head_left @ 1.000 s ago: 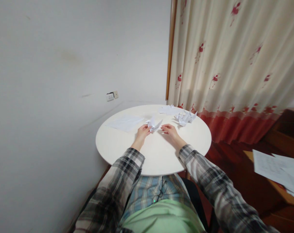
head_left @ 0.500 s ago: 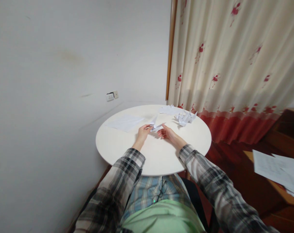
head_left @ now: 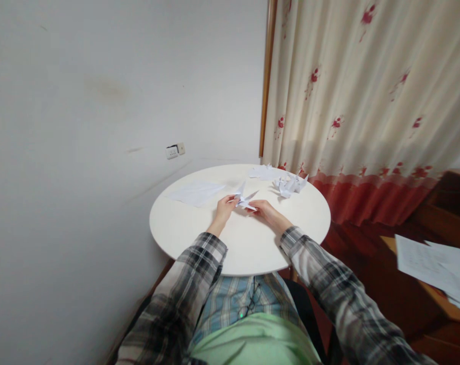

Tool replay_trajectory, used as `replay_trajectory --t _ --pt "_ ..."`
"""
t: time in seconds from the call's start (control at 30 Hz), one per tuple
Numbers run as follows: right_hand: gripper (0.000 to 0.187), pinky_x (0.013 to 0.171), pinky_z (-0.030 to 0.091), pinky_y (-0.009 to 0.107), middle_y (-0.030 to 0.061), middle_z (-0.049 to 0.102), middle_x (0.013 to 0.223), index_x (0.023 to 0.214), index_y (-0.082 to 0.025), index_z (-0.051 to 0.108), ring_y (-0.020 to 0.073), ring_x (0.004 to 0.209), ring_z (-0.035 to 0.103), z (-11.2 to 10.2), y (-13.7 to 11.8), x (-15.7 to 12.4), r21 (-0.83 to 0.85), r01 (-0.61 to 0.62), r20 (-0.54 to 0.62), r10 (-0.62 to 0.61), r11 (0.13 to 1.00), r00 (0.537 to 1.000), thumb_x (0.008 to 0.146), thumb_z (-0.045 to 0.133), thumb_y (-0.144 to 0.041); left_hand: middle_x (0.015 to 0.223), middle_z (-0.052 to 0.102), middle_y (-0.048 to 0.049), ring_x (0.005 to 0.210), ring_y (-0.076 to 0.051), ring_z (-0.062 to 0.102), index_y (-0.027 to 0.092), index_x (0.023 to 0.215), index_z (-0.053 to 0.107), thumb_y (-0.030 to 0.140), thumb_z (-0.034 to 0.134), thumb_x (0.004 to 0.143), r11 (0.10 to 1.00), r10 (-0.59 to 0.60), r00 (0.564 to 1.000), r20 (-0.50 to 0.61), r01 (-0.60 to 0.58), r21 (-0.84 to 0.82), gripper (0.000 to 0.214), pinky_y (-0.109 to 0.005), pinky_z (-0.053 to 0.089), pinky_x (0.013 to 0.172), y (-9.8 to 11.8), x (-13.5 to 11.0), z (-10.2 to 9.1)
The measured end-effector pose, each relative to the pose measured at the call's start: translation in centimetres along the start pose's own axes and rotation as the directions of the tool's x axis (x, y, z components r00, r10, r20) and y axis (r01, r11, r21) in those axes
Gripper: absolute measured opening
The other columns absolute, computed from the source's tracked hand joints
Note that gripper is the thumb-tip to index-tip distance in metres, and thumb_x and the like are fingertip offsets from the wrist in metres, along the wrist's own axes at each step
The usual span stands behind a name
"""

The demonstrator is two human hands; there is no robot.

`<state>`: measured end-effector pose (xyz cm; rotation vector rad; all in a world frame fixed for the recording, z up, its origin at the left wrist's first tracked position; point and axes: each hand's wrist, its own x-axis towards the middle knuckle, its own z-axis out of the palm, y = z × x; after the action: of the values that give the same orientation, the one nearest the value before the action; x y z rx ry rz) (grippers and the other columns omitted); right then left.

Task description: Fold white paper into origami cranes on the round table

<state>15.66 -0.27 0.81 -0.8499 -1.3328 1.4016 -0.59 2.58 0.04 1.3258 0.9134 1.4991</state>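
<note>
A white folded-paper crane (head_left: 243,199) with pointed tips is held just above the round white table (head_left: 237,248). My left hand (head_left: 225,207) pinches its left side between thumb and fingers. On the other side, my right hand (head_left: 264,210) is closed with its fingertips on the crane's lower right point. Some of the right fingers are hidden beneath the paper. Several more folded white paper pieces (head_left: 289,186) lie in a heap beyond my right hand.
Flat white paper (head_left: 197,193) lies at the table's left rear, and more paper (head_left: 266,172) lies at the back. A wall with a socket (head_left: 172,152) stands left. A curtain (head_left: 347,101) hangs behind; printed sheets (head_left: 435,263) rest on wooden furniture at right.
The fingers of my right hand have moved from the crane's upper right point to its lower right one, and the points have spread apart. My left hand keeps its hold.
</note>
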Motion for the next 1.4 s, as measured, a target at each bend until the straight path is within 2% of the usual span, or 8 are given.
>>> replay_trajectory --t 0.3,0.67,0.97,1.23,1.4 --pt "0.021 0.067 0.044 0.022 0.0036 0.067 0.077 0.078 -0.014 0.068 0.0111 0.068 0.058 -0.05 -0.06 -0.24 -0.005 0.047 0.139 -0.046 0.999 0.989 0.062 0.068 -0.028 0.080 0.064 -0.0058 0.073 -0.015 0.057 0.013 0.078 0.062 0.038 0.073 0.050 0.998 -0.040 0.999 -0.021 0.038 -0.055 0.040 -0.029 0.045 0.070 -0.05 0.04 -0.08" --pt "0.020 0.072 0.044 0.023 0.0039 0.067 0.079 0.078 -0.014 0.066 0.0109 0.071 0.058 -0.18 0.16 -0.17 -0.001 0.032 0.123 -0.032 0.999 0.992 0.062 0.069 -0.026 0.080 0.062 -0.0045 0.073 -0.014 0.056 0.012 0.080 0.062 0.039 0.075 0.049 0.992 -0.070 0.997 -0.024 0.067 -0.103 0.043 -0.027 0.044 0.069 0.20 -0.23 -0.01" --pt "0.018 0.062 0.041 0.018 0.0003 0.064 0.074 0.077 -0.015 0.066 0.0066 0.063 0.053 -0.04 -0.19 -0.22 0.007 -0.009 0.072 0.008 1.000 0.997 0.060 0.069 -0.021 0.078 0.061 -0.0029 0.071 -0.013 0.055 0.013 0.078 0.061 0.039 0.076 0.050 0.988 -0.092 0.996 -0.014 0.089 -0.125 0.041 -0.027 0.043 0.070 0.74 -0.64 0.26" --pt "0.017 0.057 0.039 0.017 -0.0016 0.058 0.064 0.071 -0.013 0.063 0.0056 0.058 0.050 -0.10 -0.15 -0.29 0.041 0.039 0.134 -0.044 0.998 0.990 0.064 0.067 -0.027 0.077 0.062 -0.0043 0.069 -0.013 0.056 0.012 0.078 0.062 0.038 0.076 0.051 0.989 -0.087 0.996 -0.032 0.082 -0.126 0.040 -0.028 0.043 0.069 0.53 -0.41 0.19" --pt "0.022 0.056 0.038 0.018 -0.0015 0.058 0.061 0.074 -0.012 0.062 0.0056 0.054 0.049 0.02 -0.32 -0.46 0.013 0.019 0.131 -0.021 1.000 0.991 0.065 0.067 -0.032 0.077 0.062 -0.0043 0.069 -0.013 0.057 0.012 0.078 0.062 0.038 0.075 0.050 0.989 -0.075 0.997 -0.027 0.070 -0.131 0.040 -0.027 0.043 0.068 0.31 -0.20 0.09"
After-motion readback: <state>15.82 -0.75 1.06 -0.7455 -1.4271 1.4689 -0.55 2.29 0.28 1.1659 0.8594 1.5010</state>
